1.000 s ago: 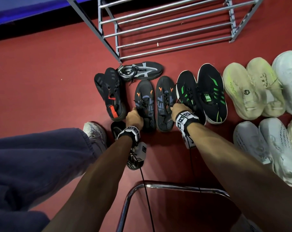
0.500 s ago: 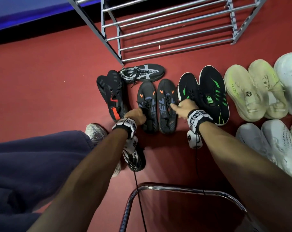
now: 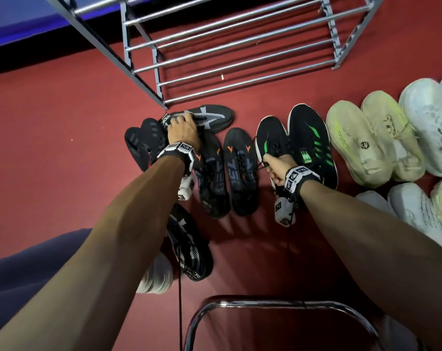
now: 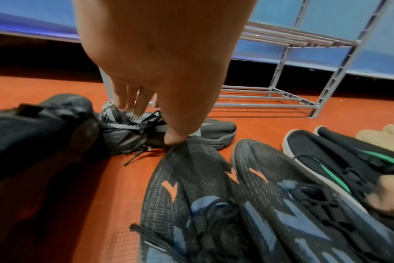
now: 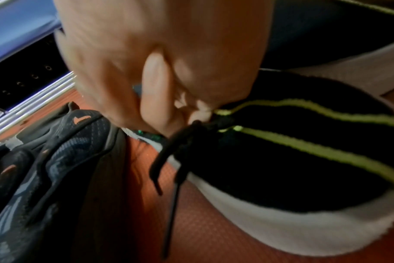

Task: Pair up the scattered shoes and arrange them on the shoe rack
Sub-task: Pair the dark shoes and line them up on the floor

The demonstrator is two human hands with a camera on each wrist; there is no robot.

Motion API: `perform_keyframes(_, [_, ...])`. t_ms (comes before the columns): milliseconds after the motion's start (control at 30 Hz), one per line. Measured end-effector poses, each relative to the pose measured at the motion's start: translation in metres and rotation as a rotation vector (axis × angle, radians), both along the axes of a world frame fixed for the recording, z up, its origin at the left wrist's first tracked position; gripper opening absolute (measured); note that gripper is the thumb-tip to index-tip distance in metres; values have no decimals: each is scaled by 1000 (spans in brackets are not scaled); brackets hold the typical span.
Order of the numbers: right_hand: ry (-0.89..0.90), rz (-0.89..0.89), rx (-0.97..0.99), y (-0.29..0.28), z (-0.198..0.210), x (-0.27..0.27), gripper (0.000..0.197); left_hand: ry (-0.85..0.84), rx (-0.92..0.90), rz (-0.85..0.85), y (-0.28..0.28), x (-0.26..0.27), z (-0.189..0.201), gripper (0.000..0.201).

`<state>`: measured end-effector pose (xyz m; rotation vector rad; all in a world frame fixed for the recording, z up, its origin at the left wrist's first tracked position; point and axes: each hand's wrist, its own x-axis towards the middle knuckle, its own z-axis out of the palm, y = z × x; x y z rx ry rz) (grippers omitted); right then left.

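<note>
My left hand (image 3: 180, 122) reaches onto the heel end of a grey-and-black sneaker (image 3: 214, 116) lying sideways by the grey shoe rack (image 3: 230, 59). In the left wrist view the fingers (image 4: 133, 99) are straight over its collar and the thumb is by its side. Its mate (image 3: 189, 247) lies under my left forearm. My right hand (image 3: 271, 162) pinches the lace area of the left black-and-green shoe (image 3: 270, 135); the fingers (image 5: 191, 110) are curled on it. Between the hands stands a dark pair with orange marks (image 3: 242, 171).
A black pair with a red mark (image 3: 144, 140) lies left of my left hand. Cream shoes (image 3: 361, 143) and white shoes (image 3: 427, 117) fill the right side. A chrome chair frame (image 3: 265, 304) is nearest me. A leg in blue trousers (image 3: 25, 274) is at the lower left.
My left hand left the orange-marked shoe and moved forward to the grey-and-black sneaker. My right hand moved right from the orange-marked pair and took hold of the black-and-green shoe.
</note>
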<state>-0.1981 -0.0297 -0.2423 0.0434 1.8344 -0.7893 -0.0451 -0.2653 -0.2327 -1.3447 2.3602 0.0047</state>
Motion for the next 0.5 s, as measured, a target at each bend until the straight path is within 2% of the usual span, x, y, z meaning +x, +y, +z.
perform_keyframes(133, [-1,-10,9,-2,-7,-1,32,-33,-65,-34,-7,7,-22,51])
perform_keyframes(267, [18,-27,9,-4,-12,-2,30,2,-97,-61,-16,10,-27,40])
perform_keyframes(367, [29,-14,17,-5,-13,-2,31,69,-94,-127,-20,6,-8,39])
perform_keyframes(500, [69,-21,27,-5,-2,3,32,232,-136,-204,-14,-2,47,30])
